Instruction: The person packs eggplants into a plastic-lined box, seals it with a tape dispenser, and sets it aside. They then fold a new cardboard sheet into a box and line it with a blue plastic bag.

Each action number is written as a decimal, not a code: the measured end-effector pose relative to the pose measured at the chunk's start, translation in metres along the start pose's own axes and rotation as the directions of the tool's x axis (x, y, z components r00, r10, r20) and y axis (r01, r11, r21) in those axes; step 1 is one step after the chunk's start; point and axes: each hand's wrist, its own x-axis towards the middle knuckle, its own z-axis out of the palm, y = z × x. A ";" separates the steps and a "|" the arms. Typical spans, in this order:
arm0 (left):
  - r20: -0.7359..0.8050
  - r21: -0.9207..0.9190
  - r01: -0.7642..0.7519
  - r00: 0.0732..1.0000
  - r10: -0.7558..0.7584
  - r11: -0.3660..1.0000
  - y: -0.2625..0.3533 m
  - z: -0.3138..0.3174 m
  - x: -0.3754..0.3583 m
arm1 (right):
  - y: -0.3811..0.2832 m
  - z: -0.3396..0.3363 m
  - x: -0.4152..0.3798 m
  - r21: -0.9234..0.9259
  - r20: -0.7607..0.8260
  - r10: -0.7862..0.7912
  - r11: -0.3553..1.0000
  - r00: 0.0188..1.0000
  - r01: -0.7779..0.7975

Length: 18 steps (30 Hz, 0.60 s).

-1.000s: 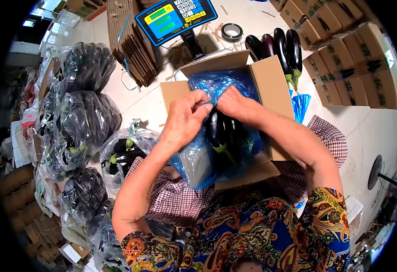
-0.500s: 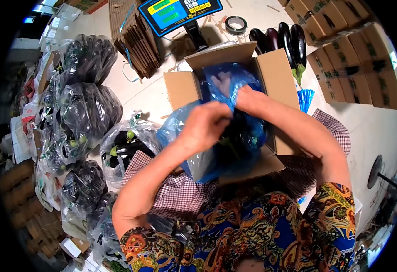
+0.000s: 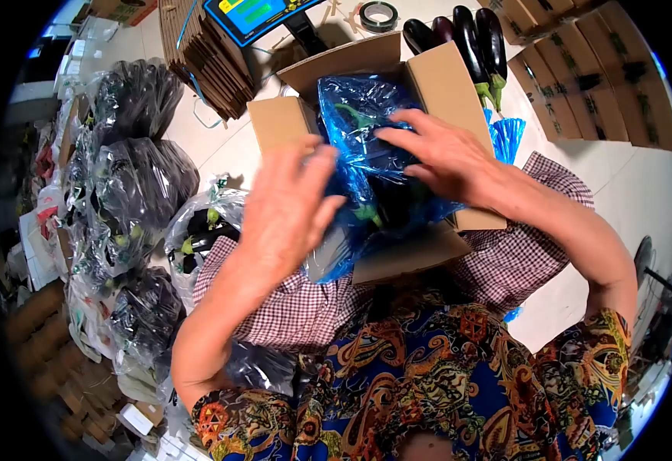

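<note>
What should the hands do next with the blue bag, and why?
Perhaps the left hand should tuck the blue bag further into the box, because plastic spills over the near left side and its flaps stand open.

I count one open box before me, showing four flaps, and one blue bag inside it, with at least two green stems visible through it. Far right I see four loose eggplants; at the far side, one tape roll and one display; far left, one cardboard stack. At left are at least four clear bags, some overlapping.
</note>
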 end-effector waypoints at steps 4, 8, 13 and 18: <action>0.258 0.191 0.238 0.924 -0.282 0.952 -0.025 0.001 -0.025 | 0.016 0.047 0.034 -0.028 0.078 -0.143 0.989 0.987 0.145; 0.453 0.001 0.171 0.879 -0.153 0.985 -0.024 0.033 -0.045 | 0.017 0.090 0.054 -0.128 0.309 -0.074 0.985 0.948 0.119; 0.451 -0.754 0.401 0.892 -0.033 0.520 -0.008 0.063 0.006 | -0.001 0.099 0.028 -0.037 0.391 -0.088 0.993 0.916 0.111; 0.366 -0.735 0.415 0.909 -0.201 0.536 -0.010 0.056 0.032 | -0.001 0.016 -0.011 -0.129 0.184 -0.056 0.988 0.981 0.080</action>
